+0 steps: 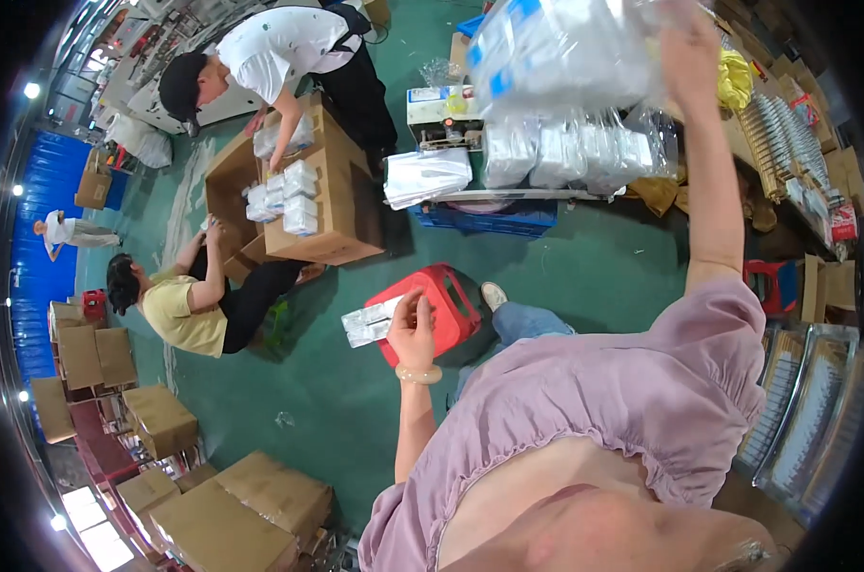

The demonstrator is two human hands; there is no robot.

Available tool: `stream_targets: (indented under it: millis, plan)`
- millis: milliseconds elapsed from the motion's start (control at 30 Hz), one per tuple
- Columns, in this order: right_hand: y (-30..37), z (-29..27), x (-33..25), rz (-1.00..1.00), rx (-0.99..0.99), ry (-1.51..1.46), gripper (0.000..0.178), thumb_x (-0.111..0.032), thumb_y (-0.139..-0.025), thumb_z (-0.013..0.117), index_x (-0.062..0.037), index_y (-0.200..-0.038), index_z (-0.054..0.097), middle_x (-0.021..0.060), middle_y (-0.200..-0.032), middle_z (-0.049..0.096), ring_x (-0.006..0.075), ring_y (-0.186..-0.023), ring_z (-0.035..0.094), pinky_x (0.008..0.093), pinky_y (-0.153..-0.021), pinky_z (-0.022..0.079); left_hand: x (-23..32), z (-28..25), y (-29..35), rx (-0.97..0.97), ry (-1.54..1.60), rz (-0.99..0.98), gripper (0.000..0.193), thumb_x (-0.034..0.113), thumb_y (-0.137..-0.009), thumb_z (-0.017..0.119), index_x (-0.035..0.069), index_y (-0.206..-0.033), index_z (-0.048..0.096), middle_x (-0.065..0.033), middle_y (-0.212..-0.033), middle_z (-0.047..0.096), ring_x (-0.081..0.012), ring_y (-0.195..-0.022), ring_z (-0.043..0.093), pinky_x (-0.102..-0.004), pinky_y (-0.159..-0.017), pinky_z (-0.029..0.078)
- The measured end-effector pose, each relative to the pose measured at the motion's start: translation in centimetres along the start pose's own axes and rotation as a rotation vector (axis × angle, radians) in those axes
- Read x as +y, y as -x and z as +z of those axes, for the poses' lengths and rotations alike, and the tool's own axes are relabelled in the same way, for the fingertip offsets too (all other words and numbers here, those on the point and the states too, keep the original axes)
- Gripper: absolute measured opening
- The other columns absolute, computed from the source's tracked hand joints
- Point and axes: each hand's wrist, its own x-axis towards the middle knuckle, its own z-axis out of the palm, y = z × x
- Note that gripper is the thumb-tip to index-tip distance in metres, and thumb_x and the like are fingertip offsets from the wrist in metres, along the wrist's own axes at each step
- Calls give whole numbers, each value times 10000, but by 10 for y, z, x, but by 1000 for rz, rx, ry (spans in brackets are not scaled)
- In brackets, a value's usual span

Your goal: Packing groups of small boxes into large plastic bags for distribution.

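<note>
The right hand (689, 62) is at the right edge of a large clear plastic bag of white packs (565, 57), above smaller bagged packs (570, 153) on the bench; its fingers are blurred, so I cannot tell whether they grip it. The left hand (412, 329), fingers loosely bent, is over a red plastic stool (441, 296), beside a silver-white packet (367, 324); whether it holds that is unclear

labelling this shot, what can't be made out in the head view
All in the head view:
Large clear plastic bag of white packs: top cut off by the upper edge.
Bare right hand: fingers blurred, so grip unclear.
Flat white-silver rectangular packet: right end hidden by the bare left hand.
Distant person in a white shirt: too small for hand detail.
</note>
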Motion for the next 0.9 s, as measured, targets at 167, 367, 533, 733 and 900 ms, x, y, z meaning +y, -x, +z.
stream_targets:
  millis: [167,367,533,733,900]
  plan:
    - [-80,-54,31,22,347,-133,57,-64,-867,494,-82,-892,447,16,-841,461,125,-770,454,262,-689,392,20,67,-99,-175,-369,212,246,145,-835,619,38,-1055,592,-36,-787,606,-65,-633,548,-204,-571,449]
    - [-44,-166,53,348,280,-6,407,-80,-846,498,11,-1242,471,99,-1191,538,176,-1022,549,291,-872,435,65,260,-227,-462,-589,467,484,361,-773,656,4,-1085,560,-140,-965,621,-231,-887,596,-315,-786,454]
    - [41,-248,53,365,19,632,379,-81,-852,469,40,-1211,467,107,-1163,550,193,-1022,538,274,-866,405,114,446,-268,-399,-584,-97,1183,722,-534,643,-13,-1362,228,-233,-1349,343,-350,-1228,372,-432,-993,317]
    - [138,-245,59,421,-235,557,159,14,-784,467,17,-908,567,128,-772,507,235,-755,530,286,-700,410,97,543,-349,-493,-1409,-259,814,508,-688,619,-16,-1262,375,-204,-1209,497,-307,-1124,502,-377,-948,390]
    - [240,-300,85,972,-24,402,142,-15,-779,526,19,-894,601,24,-715,571,90,-660,498,245,-615,401,65,525,-342,-165,-701,584,254,232,-782,536,11,-823,654,-173,-896,648,-343,-858,616,-388,-720,486]
